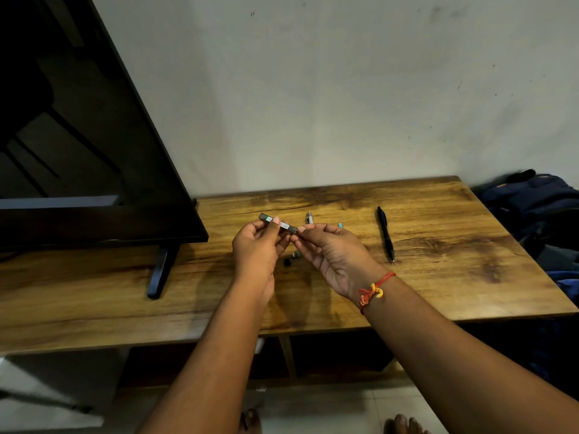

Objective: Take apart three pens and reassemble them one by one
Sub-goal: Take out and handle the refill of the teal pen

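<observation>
Head view, facing forward-down, near table (454, 277); edges seemingly warped.

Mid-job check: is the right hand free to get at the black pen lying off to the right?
Probably yes, once it lets go: the right hand pinches the end of the dark pen barrel that the left hand holds. The black pen lies alone on the table to its right, nothing between.
</observation>
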